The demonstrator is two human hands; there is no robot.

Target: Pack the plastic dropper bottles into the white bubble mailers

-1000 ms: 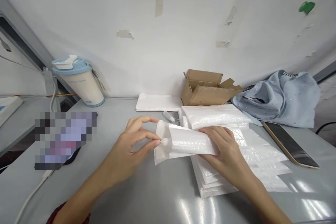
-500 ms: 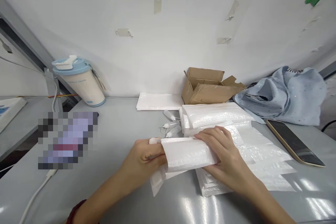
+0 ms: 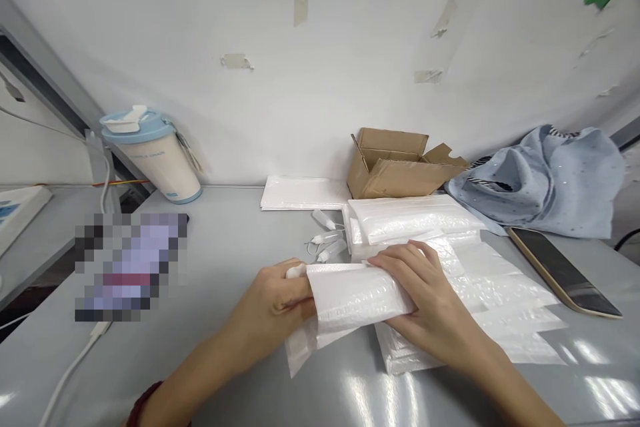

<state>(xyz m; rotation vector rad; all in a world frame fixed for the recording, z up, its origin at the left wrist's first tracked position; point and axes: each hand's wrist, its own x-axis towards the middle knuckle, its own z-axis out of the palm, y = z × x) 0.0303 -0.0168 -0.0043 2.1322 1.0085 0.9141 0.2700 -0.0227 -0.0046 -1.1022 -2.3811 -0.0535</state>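
Gripping a white bubble mailer [image 3: 357, 297] at both ends, the person is holding it just above the grey counter [image 3: 225, 247] — the left hand [image 3: 275, 300] is closing its fingers around the open end, where a small white piece is sticking out, and the right hand [image 3: 425, 300] is lying flat over the other end, fingers clasping it. A stack of mailers [image 3: 480, 300] is lying beneath (partly under the right hand). Small white vials [image 3: 325, 240] are resting just behind.
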